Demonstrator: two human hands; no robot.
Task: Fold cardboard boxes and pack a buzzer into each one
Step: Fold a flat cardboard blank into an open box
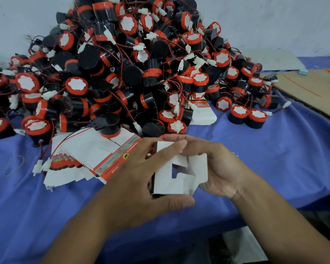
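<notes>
I hold a small white cardboard box [167,180] above the table's near edge, its end flaps partly folded inward. My left hand [141,180] grips it from the left, thumb under its bottom edge and fingers over the top. From the right, my right hand [217,166] holds its open flaps, fingers curled behind them. A big heap of black and orange buzzers [122,69] with red wires and white plugs fills the back of the table. Flat unfolded boxes [88,157] lie fanned out in front of the heap.
A blue cloth [274,159] covers the table. A second stack of flat boxes [206,115] sits under the heap's right side. A brown cardboard sheet [309,88] lies at the far right. A rubber band [15,164] lies at the left.
</notes>
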